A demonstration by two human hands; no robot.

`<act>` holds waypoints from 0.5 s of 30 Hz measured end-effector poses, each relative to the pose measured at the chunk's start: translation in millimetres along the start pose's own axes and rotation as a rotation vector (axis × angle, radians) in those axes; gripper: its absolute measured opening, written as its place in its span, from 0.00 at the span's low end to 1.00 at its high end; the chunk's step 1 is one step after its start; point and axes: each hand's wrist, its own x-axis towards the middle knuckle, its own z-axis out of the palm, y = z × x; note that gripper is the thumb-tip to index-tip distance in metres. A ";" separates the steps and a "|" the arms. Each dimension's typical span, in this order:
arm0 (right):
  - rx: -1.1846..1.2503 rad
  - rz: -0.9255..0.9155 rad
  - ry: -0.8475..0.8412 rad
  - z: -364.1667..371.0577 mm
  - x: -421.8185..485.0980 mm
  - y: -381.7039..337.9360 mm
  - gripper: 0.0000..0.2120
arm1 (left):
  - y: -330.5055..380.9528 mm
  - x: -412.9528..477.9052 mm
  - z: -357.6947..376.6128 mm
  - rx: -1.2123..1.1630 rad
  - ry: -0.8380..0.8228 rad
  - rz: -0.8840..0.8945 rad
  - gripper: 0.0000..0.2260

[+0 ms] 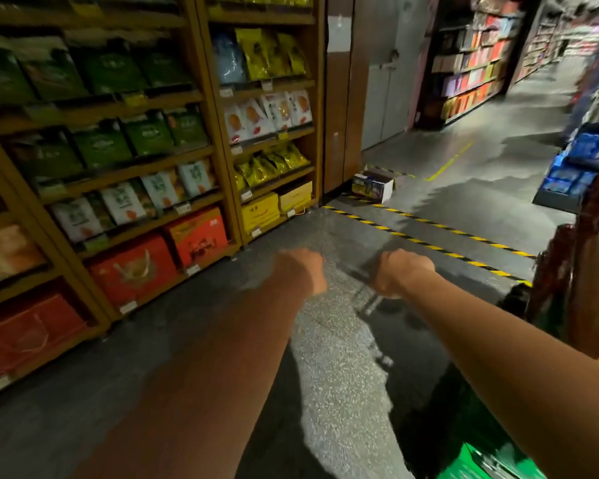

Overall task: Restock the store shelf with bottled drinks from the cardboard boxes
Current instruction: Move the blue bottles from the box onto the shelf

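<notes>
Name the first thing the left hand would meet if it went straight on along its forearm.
Way looks free nearby: left hand is over speckled grey floor. Farther on, roughly in line, sits a small open white cardboard box; depth is unclear, so that's a guess.

A speckled grey stone floor (pixel 336 357) is crossed by 2 lines of yellow-and-black striped tape (pixel 429 236), and a small open cardboard box (pixel 372 186) is set on it. Tall wooden shelving (pixel 218 133) is stood on it at left, stocked with green snack bags (pixel 146 133), red cartons (pixel 132 271) and yellow cartons (pixel 260 210).
</notes>
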 end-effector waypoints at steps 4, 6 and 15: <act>0.016 0.041 -0.038 -1.6 54.4 -15.5 0.17 | -30.1 59.8 -2.0 -0.012 -0.017 0.030 0.15; 0.018 0.064 -0.046 0.4 85.5 -15.9 0.17 | -36.3 90.3 -2.3 -0.027 -0.010 0.065 0.14; -0.013 0.075 -0.036 -14.3 266.5 6.4 0.19 | -46.1 271.5 -26.2 -0.004 -0.060 0.133 0.14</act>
